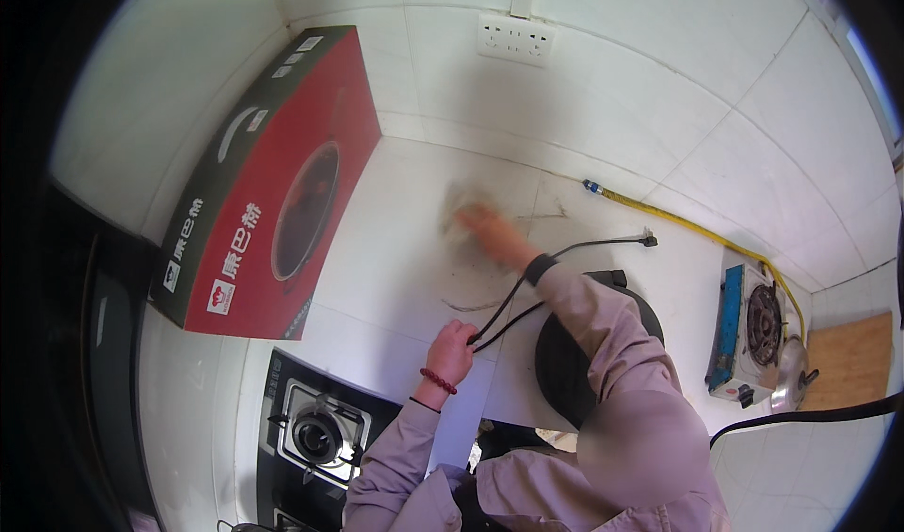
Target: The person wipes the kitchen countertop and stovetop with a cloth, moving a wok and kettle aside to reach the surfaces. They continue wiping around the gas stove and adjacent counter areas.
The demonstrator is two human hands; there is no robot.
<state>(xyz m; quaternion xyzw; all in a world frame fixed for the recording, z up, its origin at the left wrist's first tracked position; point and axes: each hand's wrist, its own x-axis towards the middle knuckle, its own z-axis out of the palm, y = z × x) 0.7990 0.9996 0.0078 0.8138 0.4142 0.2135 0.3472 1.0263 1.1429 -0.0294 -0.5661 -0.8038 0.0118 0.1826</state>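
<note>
My left hand [450,352], with a red bead bracelet at the wrist, grips a looped black power cord [505,304] near the counter's front. The cord's plug end [650,240] lies to the right on the white tiled counter [395,193]. Further back, my right hand [487,228] is blurred over the counter; something pale, perhaps a cloth, seems to be under its fingers, but the blur hides what it is. Dark smudges mark the tiles around it. A round black appliance [565,362] is partly covered by my right forearm.
A large red and green cookware box [261,200] stands at left, behind a built-in gas hob [318,437]. To the right are a portable gas stove [752,334], a metal lid [791,376], a wooden board [851,362] and a yellow gas hose [678,223]. A socket panel [515,40] is on the wall.
</note>
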